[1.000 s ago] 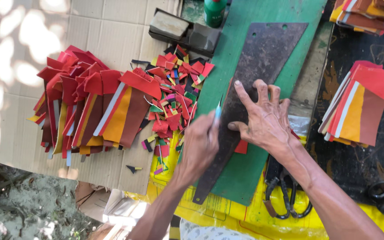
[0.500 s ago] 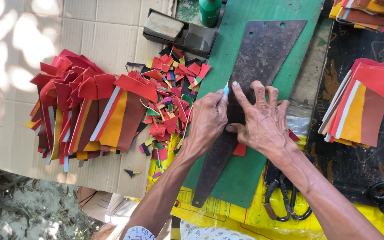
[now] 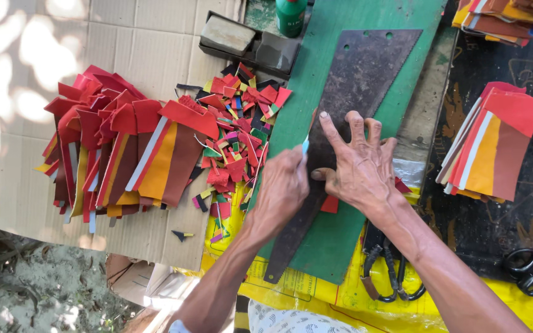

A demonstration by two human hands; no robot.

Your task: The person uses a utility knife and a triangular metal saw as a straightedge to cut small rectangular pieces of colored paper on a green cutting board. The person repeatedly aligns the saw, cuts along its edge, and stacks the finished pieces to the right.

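Near the middle of the frame the right hand point(image 3: 362, 166) lies flat with fingers spread, pressing down on a dark, rusty saw blade point(image 3: 353, 92) that runs diagonally across a green cutting mat point(image 3: 334, 246). Just left of it, the left hand point(image 3: 282, 188) is closed around what seems to be a small light-blue cutter point(image 3: 305, 147), its tip against the blade's left edge. A red piece point(image 3: 330, 205) pokes out beneath the blade, below the right palm.

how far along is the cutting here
Done: a big pile of cut pieces and scraps lies on the left. In hand: the right hand presses the metal template while the left hand cuts along it. Left: the uncut stack at right.
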